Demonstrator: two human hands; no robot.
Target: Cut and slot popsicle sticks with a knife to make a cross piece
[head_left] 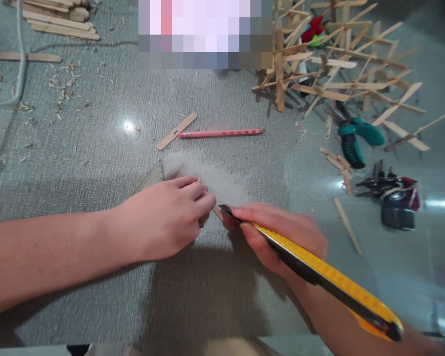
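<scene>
My right hand (285, 230) is closed round the front part of a yellow and black utility knife (319, 269), its handle slanting down to the right. The dark blade tip lies against a wooden craft stick (218, 212), of which only a short piece shows between the hands. My left hand (174, 212) is closed over the other part of that stick, fingers curled and pressed down. Under the left hand is a see-through plate (152, 177), mostly covered. Just beyond lie a pink pencil (222, 133) and another craft stick (177, 131) with a small slot.
A spiky structure of crossed craft sticks (341, 64) stands at the back right. Nearer are green-handled pliers (356, 133), a cluster of dark metal tools (385, 190) and loose stick pieces. Stacked sticks (59, 20), a grey cable (20, 64) and shavings occupy the left.
</scene>
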